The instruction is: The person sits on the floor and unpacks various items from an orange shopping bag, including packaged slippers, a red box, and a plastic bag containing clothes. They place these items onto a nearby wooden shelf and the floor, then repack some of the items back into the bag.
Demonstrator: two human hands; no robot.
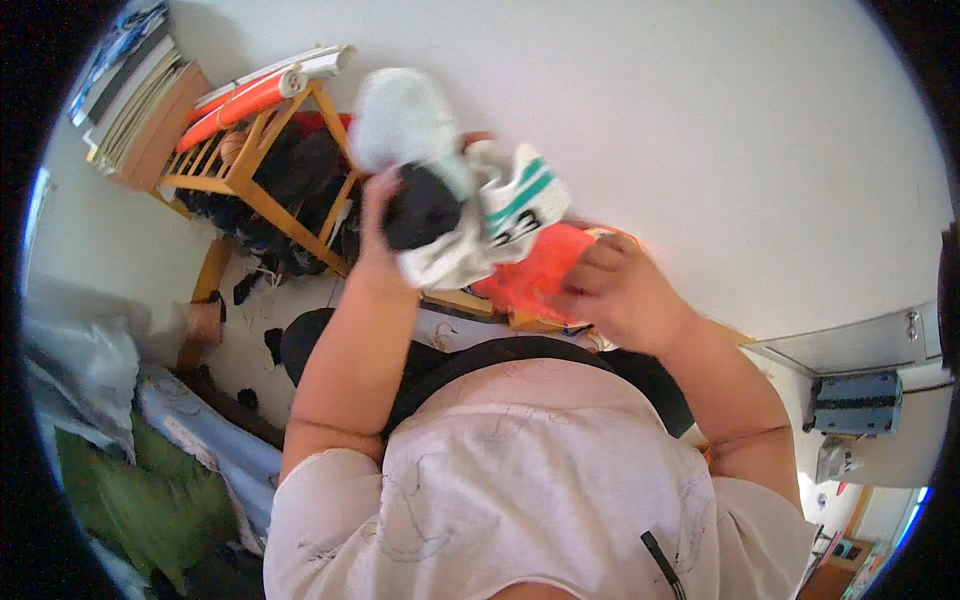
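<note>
My left hand (382,217) is closed on a bundle of socks: a dark one (422,208), a pale rounded one (405,116) and a white one with green stripes and black figures (525,195). The bundle is up in front of me, left of centre, and blurred. To the right, my right hand (619,292) is at an orange-red plastic bag (536,270), its fingers curled over the bag's right side. Blur hides whether those fingers grip it.
A wooden rack (262,199) with dark clothes, rolled orange and white sheets (240,109) and stacked boards (150,112) stands at left. Bedding (150,487) lies lower left. A white wall rises ahead. A blue suitcase (857,403) is at right.
</note>
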